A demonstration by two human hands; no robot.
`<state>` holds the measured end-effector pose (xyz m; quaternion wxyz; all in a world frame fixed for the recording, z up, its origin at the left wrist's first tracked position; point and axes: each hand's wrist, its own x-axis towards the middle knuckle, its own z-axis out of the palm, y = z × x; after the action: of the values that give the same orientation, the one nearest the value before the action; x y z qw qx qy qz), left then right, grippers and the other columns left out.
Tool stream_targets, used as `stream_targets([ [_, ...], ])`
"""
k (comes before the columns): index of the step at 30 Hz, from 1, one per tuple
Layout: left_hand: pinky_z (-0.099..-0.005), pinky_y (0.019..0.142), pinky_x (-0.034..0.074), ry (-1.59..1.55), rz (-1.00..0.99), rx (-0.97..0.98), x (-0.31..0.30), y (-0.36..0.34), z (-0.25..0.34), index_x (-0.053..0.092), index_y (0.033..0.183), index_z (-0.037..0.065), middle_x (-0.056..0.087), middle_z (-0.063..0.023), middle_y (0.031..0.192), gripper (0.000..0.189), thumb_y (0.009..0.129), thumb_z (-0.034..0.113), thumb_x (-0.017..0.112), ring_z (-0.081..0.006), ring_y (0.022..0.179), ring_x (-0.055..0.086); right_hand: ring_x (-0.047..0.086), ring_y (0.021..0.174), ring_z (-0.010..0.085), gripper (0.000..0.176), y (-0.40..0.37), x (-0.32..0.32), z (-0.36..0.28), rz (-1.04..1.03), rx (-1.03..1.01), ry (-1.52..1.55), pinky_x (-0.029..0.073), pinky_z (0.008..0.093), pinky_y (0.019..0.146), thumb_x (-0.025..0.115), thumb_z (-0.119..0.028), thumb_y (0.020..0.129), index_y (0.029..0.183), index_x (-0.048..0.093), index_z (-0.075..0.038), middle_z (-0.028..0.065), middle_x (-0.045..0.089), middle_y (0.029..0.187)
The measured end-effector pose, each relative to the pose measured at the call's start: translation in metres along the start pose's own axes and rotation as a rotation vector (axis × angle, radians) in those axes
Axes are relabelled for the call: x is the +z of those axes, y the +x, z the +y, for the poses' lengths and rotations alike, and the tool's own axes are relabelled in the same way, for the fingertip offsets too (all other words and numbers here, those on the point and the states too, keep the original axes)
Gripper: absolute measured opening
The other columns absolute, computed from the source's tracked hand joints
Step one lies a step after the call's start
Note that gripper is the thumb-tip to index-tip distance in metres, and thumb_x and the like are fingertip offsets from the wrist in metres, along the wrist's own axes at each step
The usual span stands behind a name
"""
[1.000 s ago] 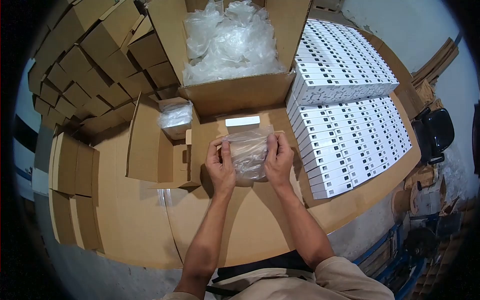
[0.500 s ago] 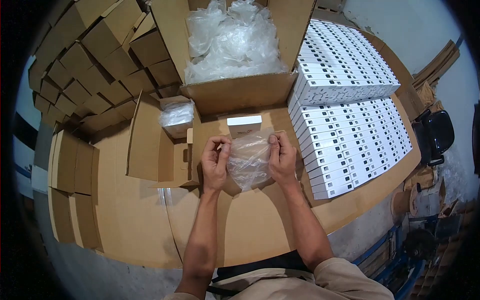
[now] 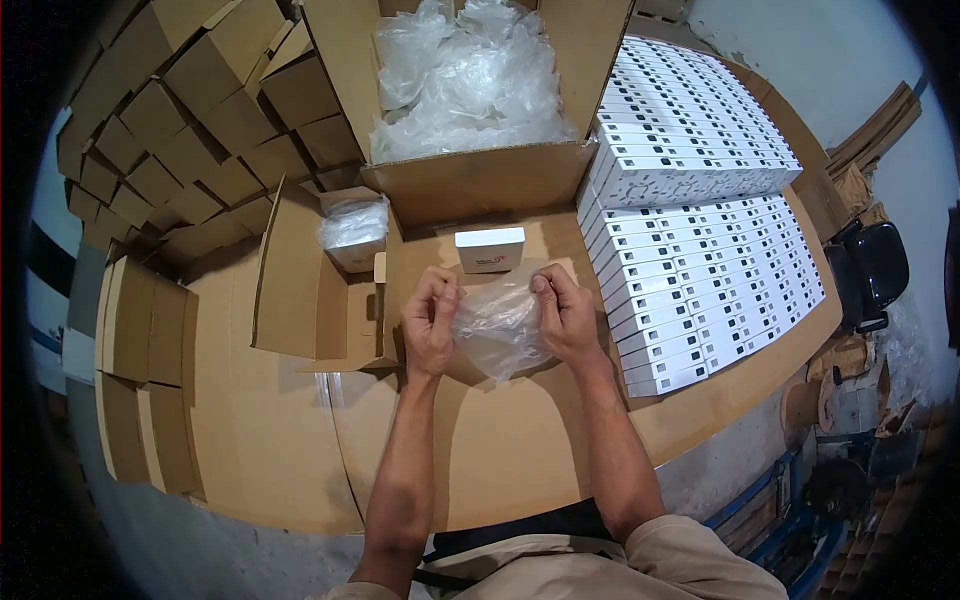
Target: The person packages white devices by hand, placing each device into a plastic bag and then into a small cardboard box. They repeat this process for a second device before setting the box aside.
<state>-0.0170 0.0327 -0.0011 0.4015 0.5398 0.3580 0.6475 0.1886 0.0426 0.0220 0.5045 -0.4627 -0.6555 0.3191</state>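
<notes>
A clear plastic bag (image 3: 498,325) is stretched between my two hands above the cardboard-covered table. My left hand (image 3: 432,320) is closed, pinching the bag's left edge between thumb and fingers. On the opposite edge, my right hand (image 3: 568,312) grips the plastic with its thumb on top. Just beyond the bag stands a small white box (image 3: 490,250) with red and dark print on its front, touched by neither hand. Left of my left hand is an open cardboard carton (image 3: 340,345), which holds white boxes wrapped in clear plastic (image 3: 355,235).
A large carton (image 3: 480,185) full of clear plastic bags (image 3: 470,80) stands at the back. On the right rise stacked rows of white boxes (image 3: 690,290). Empty brown cartons (image 3: 170,130) pile up at the back left, with more cartons (image 3: 145,370) along the left edge.
The bag has slackened and bunched toward my right hand, its lower end shifting right. My right hand has turned slightly. The white box's printed front shows more fully now.
</notes>
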Motion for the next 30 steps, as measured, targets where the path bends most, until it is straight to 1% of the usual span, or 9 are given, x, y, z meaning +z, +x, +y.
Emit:
stream_targets([
  [2,-0.0247,0.08,0.043,-0.176,0.068,-0.064,0.001,-0.001,-0.004,0.054,0.112,0.004,0.055,-0.0036,0.107,0.025,0.108,0.029,0.055,-0.0094,0.086,0.05,0.05,0.05,0.0196,0.021,0.001,0.002,-0.002,0.064,-0.049,-0.036,0.042,0.0338,0.051,0.055,-0.018,0.108,0.095,0.06,-0.001,0.0129,0.051,0.061],
  [4,-0.0259,0.085,0.045,-0.361,0.11,-0.155,0.003,-0.004,-0.001,0.053,0.121,0.004,0.057,-0.0049,0.111,0.029,0.108,0.029,0.055,-0.0102,0.09,0.053,0.046,0.053,0.0133,0.024,0.001,0.006,-0.004,0.175,-0.037,-0.061,0.039,0.032,0.051,0.052,-0.018,0.109,0.093,0.058,-0.002,0.0062,0.049,0.061],
  [8,-0.025,0.08,0.052,-0.046,0.147,-0.254,0.034,-0.015,0.01,0.052,0.122,0.003,0.062,-0.0074,0.111,0.031,0.106,0.028,0.06,-0.0105,0.095,0.06,0.044,0.054,0.0122,0.024,0.002,0.015,-0.001,0.36,-0.116,-0.102,0.038,0.0315,0.051,0.05,-0.018,0.11,0.092,0.056,-0.002,0.0047,0.049,0.063],
  [11,-0.028,0.068,0.054,0.052,0.074,-0.415,0.05,-0.022,0.021,0.055,0.119,0.003,0.066,-0.0064,0.1,0.029,0.106,0.028,0.06,-0.0119,0.08,0.064,0.059,0.051,0.0281,0.017,-0.003,0.017,-0.003,0.379,-0.057,-0.122,0.044,0.0372,0.05,0.052,-0.014,0.108,0.098,0.057,-0.002,0.0181,0.054,0.064],
  [13,-0.0337,0.059,0.053,0.37,0.093,-0.3,0.055,-0.026,0.015,0.061,0.109,0.001,0.067,-0.009,0.081,0.02,0.105,0.02,0.06,-0.0178,0.063,0.065,0.061,0.053,0.0304,0.015,-0.002,0.017,-0.001,0.394,-0.122,-0.172,0.045,0.0377,0.05,0.053,-0.013,0.108,0.098,0.056,-0.002,0.0193,0.055,0.065],
  [17,-0.0327,0.06,0.052,0.546,0.144,-0.155,0.053,-0.029,0.006,0.065,0.108,0.0,0.068,-0.0097,0.078,0.018,0.107,0.016,0.057,-0.0162,0.066,0.065,0.063,0.056,0.0334,0.013,0.0,0.011,-0.002,0.314,-0.154,-0.176,0.045,0.0373,0.05,0.053,-0.01,0.107,0.098,0.055,-0.001,0.0206,0.056,0.068],
  [21,-0.03,0.06,0.051,0.677,0.153,0.087,0.041,-0.025,0.006,0.066,0.111,0.0,0.068,-0.011,0.078,0.015,0.106,0.011,0.057,-0.0128,0.063,0.061,0.062,0.055,0.0325,0.013,0.001,0.008,0.001,0.31,-0.144,-0.195,0.045,0.0364,0.049,0.053,-0.009,0.107,0.097,0.054,-0.001,0.0196,0.055,0.069],
  [24,-0.0388,0.061,0.052,0.727,0.145,0.13,0.033,-0.025,0.007,0.066,0.109,0.001,0.063,-0.0167,0.071,0.012,0.104,0.008,0.058,-0.0228,0.062,0.067,0.059,0.052,0.0286,0.017,0.001,0.009,0.0,0.323,-0.14,-0.186,0.044,0.036,0.048,0.051,-0.013,0.108,0.095,0.053,-0.002,0.0156,0.053,0.065],
  [30,-0.0335,0.064,0.053,0.542,0.192,-0.241,0.018,-0.018,0.026,0.061,0.126,0.002,0.068,-0.009,0.077,0.025,0.103,0.01,0.062,-0.0127,0.071,0.067,0.054,0.046,0.0179,0.024,0.001,0.006,0.007,0.389,-0.103,-0.149,0.042,0.0336,0.046,0.048,-0.019,0.111,0.092,0.053,-0.004,0.0079,0.051,0.056],
])
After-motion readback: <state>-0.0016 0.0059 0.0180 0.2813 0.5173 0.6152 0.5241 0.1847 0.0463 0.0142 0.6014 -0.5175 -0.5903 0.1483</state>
